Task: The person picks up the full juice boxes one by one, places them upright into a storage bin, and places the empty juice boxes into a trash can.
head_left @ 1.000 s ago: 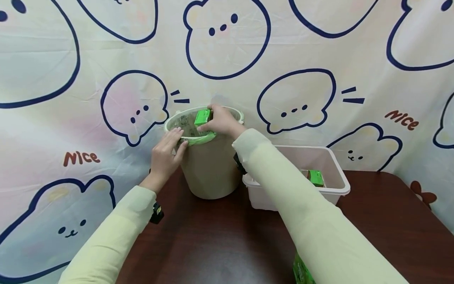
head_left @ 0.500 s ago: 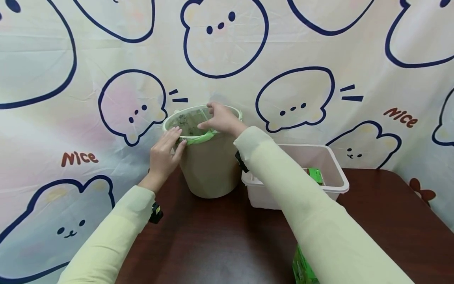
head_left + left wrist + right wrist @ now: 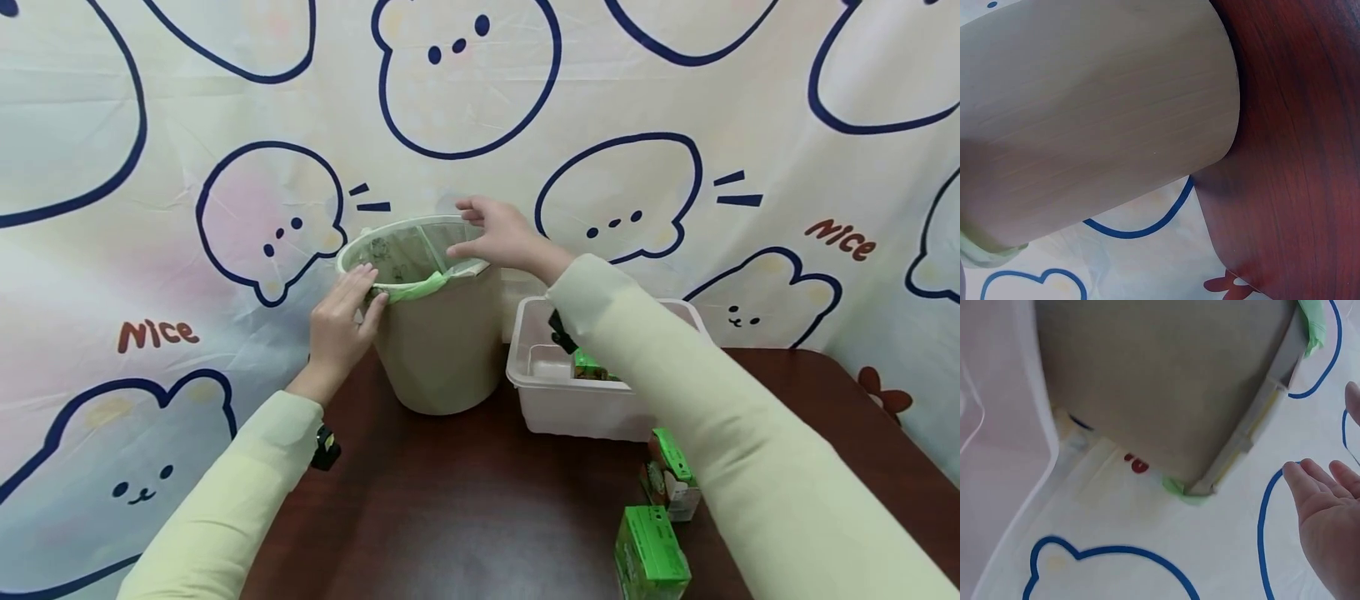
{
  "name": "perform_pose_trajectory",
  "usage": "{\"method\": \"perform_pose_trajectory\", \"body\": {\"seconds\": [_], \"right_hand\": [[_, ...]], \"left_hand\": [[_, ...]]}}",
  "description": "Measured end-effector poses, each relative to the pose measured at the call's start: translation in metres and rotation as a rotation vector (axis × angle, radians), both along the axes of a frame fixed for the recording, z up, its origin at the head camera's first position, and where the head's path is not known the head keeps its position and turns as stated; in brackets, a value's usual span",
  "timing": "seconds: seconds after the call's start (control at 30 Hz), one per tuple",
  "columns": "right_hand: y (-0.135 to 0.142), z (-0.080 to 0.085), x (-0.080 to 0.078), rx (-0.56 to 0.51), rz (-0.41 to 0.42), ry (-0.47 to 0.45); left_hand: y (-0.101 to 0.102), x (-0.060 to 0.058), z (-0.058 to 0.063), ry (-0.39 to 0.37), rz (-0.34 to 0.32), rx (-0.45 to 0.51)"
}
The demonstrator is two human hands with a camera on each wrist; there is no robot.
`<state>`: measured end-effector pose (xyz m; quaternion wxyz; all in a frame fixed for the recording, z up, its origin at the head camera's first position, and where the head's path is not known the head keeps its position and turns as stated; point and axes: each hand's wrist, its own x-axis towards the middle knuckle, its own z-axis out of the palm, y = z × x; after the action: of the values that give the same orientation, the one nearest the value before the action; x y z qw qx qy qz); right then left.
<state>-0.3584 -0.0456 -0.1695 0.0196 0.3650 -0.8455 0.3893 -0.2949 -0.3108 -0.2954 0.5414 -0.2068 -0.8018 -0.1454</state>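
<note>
1. My left hand [image 3: 337, 321] rests on the bin's near rim, its fingers nearly straight rather than clenched. My right hand [image 3: 506, 237] is released and holds nothing, clear of the rim on the other side.
2. The bin [image 3: 438, 358] stands upright on the surface [image 3: 465, 500], just beside the pale tub [image 3: 577, 408]. I can't see its bottom.
3. Its wall looks stiff and, I judge, light, so a shove could slide or tip it. I'd steady it by the rim.
4. The green liner [image 3: 416, 288] looks thin and slippery; I'd avoid tugging it.
5. The nearer green box [image 3: 652, 546] and the farther green box [image 3: 672, 475] sit on the surface before the tub. They look like light, smooth, crushable cartons; I'd pinch opposite sides gently.
</note>
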Motion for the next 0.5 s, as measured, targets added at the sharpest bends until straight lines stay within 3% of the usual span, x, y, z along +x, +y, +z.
{"method": "perform_pose_trajectory", "body": {"seconds": [0.27,0.5], "right_hand": [[0.047,-0.006,0.01,-0.046,0.047,0.074],[0.097,-0.019,0.034,-0.01,0.082,0.151]], "left_hand": [[0.0,0.001,0.001,0.0,-0.008,0.004],[0.001,0.002,0.001,-0.008,0.005,-0.006]]}}
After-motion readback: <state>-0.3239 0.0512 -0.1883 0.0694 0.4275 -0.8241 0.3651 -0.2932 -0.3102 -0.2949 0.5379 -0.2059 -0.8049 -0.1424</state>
